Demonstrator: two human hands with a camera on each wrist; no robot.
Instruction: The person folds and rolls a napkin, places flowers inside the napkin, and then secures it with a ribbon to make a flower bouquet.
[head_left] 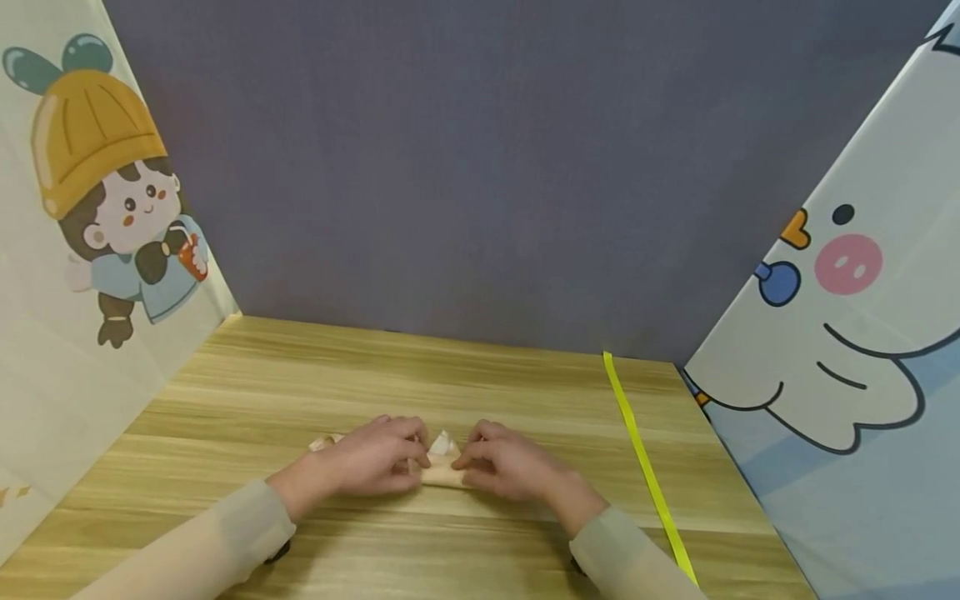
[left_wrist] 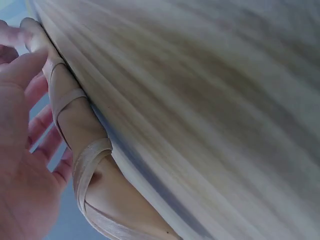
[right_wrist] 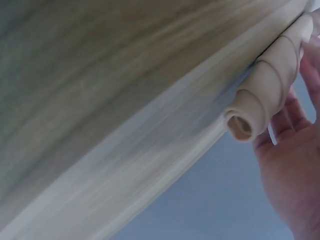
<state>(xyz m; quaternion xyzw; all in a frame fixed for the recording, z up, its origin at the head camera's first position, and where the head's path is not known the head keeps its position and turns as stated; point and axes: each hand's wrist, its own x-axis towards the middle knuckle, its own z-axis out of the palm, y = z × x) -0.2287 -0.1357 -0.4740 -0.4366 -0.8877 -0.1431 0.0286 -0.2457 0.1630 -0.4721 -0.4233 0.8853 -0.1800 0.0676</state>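
A beige roll of soft, thin material (head_left: 444, 477) lies across the wooden table between both hands; its exact kind cannot be told. My left hand (head_left: 381, 457) grips its left part with bent fingers, and my right hand (head_left: 512, 463) grips the right part. A pale pointed flap (head_left: 443, 443) stands up behind the roll between the hands. In the left wrist view, a flat strap (left_wrist: 90, 156) winds around the roll (left_wrist: 82, 122). In the right wrist view, the roll (right_wrist: 272, 72) shows spiral layers and a hollow end. Beyond my left wrist, a beige loop (head_left: 324, 442) shows, partly hidden.
The wooden table (head_left: 360, 367) runs back to a dark grey-purple panel (head_left: 435, 167). A yellow strip (head_left: 637, 450) lies lengthwise on the right side. Printed cartoon panels stand at the left (head_left: 45, 375) and right (head_left: 900, 350).
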